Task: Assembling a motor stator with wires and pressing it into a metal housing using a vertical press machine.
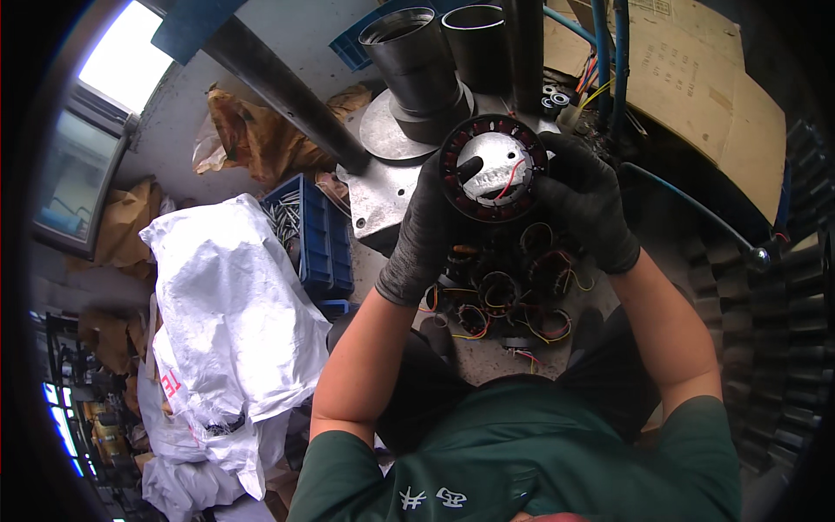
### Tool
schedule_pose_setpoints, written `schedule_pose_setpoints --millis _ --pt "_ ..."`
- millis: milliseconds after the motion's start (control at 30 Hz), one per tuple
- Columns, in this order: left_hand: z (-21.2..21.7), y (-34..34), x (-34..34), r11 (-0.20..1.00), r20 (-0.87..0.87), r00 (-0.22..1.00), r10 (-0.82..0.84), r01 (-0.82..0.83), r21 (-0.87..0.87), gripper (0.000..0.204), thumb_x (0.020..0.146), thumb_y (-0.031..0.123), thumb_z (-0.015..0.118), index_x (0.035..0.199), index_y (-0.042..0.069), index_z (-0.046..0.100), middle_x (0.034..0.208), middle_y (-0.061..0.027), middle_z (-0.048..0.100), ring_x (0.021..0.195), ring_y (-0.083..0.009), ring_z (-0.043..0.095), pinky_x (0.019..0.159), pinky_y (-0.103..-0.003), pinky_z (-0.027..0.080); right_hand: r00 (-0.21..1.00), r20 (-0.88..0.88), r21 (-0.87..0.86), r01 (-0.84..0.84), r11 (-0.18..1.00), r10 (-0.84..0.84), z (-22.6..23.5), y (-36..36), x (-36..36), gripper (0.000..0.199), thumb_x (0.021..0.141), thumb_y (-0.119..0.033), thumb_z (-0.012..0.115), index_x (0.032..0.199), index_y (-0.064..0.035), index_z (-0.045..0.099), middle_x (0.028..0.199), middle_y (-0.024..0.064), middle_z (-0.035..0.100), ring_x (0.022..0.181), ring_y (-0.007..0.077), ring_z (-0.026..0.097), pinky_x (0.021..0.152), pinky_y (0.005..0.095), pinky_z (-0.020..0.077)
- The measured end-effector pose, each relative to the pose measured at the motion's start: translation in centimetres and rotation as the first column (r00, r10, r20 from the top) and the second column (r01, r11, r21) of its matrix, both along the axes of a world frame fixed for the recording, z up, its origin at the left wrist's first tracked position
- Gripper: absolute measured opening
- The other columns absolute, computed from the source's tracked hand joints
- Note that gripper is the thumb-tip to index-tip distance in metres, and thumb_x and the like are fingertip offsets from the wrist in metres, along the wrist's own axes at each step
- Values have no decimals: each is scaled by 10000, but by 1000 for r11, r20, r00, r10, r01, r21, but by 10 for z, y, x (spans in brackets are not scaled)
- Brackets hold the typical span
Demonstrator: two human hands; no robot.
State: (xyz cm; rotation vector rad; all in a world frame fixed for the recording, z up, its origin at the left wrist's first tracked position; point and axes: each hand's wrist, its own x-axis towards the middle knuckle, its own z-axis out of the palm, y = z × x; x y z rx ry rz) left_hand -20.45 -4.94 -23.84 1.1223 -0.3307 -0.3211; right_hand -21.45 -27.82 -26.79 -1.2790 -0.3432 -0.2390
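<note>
A round motor stator, a dark ring with reddish-brown windings and a red wire across its opening, is held up between my two hands. On its left side my left hand, in a dark grey glove, grips the rim, one finger or thumb reaching over the opening. The gloved right hand is closed on the opposite side; some of its fingers are hidden behind the ring. Through the opening shows a light metal surface. Below the hands, several more stators with red and yellow wires lie on the floor between my legs.
A metal press base stands ahead, bearing a dark stepped cylinder and another cylinder. At left are a blue crate of metal pieces and a white sack. Cardboard and stacked dark metal parts occupy the right.
</note>
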Motion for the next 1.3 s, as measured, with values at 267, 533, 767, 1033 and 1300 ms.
schedule_pose_setpoints --millis 267,533,767,1033,1300 --pt "-21 3 18 999 -202 979 20 -12 41 603 1047 426 598 1471 23 450 1266 -148 625 1135 -263 680 872 -361 636 997 -13 23 -75 997 75 -5 4 4 510 897 59 742 1380 -12 595 1106 73 716 974 121 697 836 304 599" --pt "-31 -7 1 944 264 949 172 -236 232 546 899 83 760 1292 39 383 1184 -152 614 1013 -206 683 865 -342 596 966 -244 155 -53 987 91 0 17 -2 534 1038 -237 648 1512 -50 488 1288 91 664 1077 141 681 907 324 586" --pt "-27 -28 -6 810 819 557 -133 -415 414 767 765 -16 837 1449 38 493 1253 -144 645 1054 -253 683 841 -350 614 925 -172 392 -251 885 339 -13 7 -7 583 1068 -432 567 1522 -82 460 1386 84 604 1181 187 652 1007 370 551" --pt "-43 -11 10 906 405 890 208 -332 264 501 957 24 697 1428 52 528 1239 -95 609 970 -137 666 788 -282 587 870 -128 666 -280 692 475 -16 4 -10 561 1051 -468 561 1439 -63 563 1366 112 653 1243 244 649 1096 448 509" --pt "-57 -26 19 990 158 987 25 -47 136 438 1058 129 587 1477 17 525 1511 -136 501 1413 -224 486 1190 -373 378 906 -225 526 -197 827 359 -11 7 -12 575 1041 -501 559 1393 -48 607 1320 111 690 1230 238 663 1093 414 517"
